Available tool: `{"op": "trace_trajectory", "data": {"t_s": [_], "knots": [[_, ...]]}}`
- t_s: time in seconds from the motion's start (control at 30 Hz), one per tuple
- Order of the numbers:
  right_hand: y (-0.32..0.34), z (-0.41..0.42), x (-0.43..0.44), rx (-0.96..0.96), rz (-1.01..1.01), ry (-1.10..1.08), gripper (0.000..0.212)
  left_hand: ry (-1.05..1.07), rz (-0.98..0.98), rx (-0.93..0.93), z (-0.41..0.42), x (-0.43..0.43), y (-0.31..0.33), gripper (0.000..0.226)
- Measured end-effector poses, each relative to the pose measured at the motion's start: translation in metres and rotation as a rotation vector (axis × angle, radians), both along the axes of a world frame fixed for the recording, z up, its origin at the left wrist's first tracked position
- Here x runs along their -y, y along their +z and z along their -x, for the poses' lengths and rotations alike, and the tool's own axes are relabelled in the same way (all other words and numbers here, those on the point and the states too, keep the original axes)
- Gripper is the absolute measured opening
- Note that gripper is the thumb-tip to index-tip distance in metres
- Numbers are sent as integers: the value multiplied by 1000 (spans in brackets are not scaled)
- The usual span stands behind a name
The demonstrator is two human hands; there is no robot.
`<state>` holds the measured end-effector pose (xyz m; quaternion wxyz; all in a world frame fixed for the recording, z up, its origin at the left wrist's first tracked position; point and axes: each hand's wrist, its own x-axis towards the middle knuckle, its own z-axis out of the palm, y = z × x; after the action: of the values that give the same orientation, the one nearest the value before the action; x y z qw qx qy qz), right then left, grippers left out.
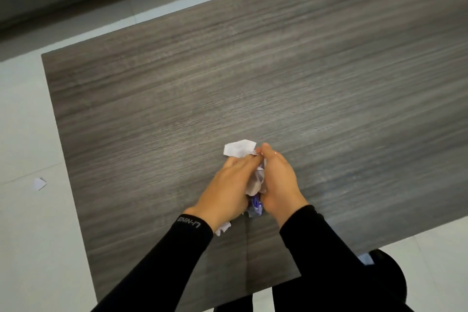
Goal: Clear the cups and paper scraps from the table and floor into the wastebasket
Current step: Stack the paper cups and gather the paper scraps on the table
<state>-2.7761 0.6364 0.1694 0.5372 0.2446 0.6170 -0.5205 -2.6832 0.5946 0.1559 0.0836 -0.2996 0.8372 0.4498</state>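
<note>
Pressing together at lower centre, my left hand [225,190] and right hand [281,185] clutch paper scraps [239,148]. Most lies hidden between them.

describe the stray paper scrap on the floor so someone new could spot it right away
Start at the grey wood-grain table, then look to the pale tiled floor off its left edge. A small white paper scrap lies there alone; the crumpled paper is bunched between the left hand and right hand over the table.
</note>
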Motion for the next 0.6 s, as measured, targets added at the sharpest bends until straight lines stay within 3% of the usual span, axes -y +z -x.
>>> {"op": "trace_trajectory", "data": {"t_s": [0.33,0.6], "knots": [[34,7,-21,-76,196,-14,27,127,108,-105,2,-8,49,55],[89,47,-123,-177,210,-199,22,-88,163,-246,58,-85,100,50]]}}
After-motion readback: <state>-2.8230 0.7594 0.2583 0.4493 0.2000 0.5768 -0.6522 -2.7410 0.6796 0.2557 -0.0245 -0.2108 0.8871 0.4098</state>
